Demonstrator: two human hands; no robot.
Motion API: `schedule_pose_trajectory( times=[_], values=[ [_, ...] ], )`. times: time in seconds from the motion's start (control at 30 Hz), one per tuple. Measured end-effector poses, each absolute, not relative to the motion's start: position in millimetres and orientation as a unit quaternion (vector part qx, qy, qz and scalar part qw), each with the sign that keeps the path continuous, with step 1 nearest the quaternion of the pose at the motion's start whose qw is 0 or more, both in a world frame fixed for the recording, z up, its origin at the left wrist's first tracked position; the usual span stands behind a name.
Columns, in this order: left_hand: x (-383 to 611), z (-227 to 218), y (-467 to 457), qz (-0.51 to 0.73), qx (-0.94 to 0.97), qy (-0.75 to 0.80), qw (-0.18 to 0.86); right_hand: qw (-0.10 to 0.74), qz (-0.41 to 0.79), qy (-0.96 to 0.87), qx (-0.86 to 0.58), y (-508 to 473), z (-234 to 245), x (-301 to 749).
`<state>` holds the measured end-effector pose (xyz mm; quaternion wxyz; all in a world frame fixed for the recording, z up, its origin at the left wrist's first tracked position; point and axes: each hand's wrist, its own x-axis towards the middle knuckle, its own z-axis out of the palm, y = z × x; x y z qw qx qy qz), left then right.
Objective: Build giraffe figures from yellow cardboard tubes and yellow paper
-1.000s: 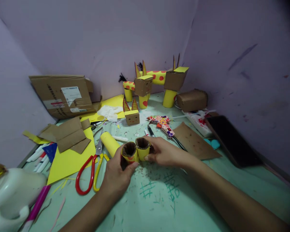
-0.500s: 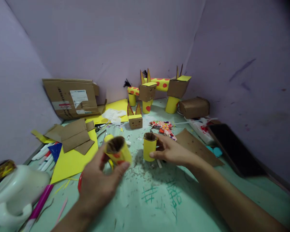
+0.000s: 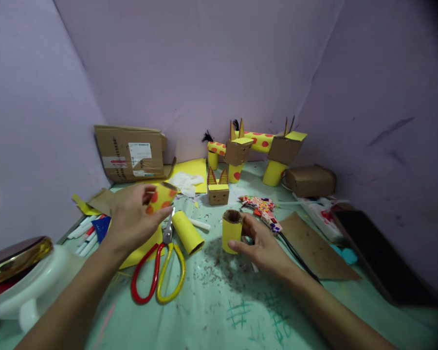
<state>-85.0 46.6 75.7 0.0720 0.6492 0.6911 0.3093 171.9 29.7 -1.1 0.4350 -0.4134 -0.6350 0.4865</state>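
My left hand [image 3: 133,221] is raised above the table's left side, closed round a short yellow paper tube with red dots [image 3: 161,197]. My right hand [image 3: 258,238] rests on the mint-green table [image 3: 219,311] and grips a plain yellow tube [image 3: 231,231] that stands upright, brown inside. Between the hands lie a longer yellow tube [image 3: 187,232] on its side and scissors with red and yellow handles [image 3: 160,272].
Yellow and cardboard animal figures [image 3: 257,150] stand at the back, a small cardboard head with ears [image 3: 218,188] before them. Also around: a cardboard box [image 3: 131,153], yellow paper, markers [image 3: 83,233], a white jug [image 3: 25,287], a patterned glue gun [image 3: 261,209], a brown card sheet [image 3: 314,248], a dark phone [image 3: 377,253].
The two short tubes were held side by side; my left hand has lifted the dotted one away up and to the left. My right hand keeps the plain tube standing. The view shifted left.
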Motion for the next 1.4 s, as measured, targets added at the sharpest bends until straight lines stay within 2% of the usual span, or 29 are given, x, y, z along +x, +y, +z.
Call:
schedule_pose_trajectory(
  times=[0.2,0.5,0.7,0.97,1.13,1.4],
  values=[
    [-56,106,56,0.286,0.776,0.555,0.087,0.462,0.463,-0.657,-0.374,36,-18,159],
    [-29,74,60,0.31,0.848,0.405,0.143,0.443,0.447,-0.673,-0.389,32,-20,159],
    [-24,68,58,0.306,0.857,0.388,0.146,0.429,0.416,-0.684,-0.417,28,-14,161],
    [-20,70,53,0.294,0.87,0.369,0.144,0.477,0.401,-0.66,-0.42,27,-7,162],
    [-18,68,54,0.298,0.875,0.359,0.132,0.522,0.431,-0.611,-0.41,28,0,163],
    [-17,70,50,0.286,0.878,0.365,0.121,0.524,0.44,-0.632,-0.365,31,11,162]
  ],
)
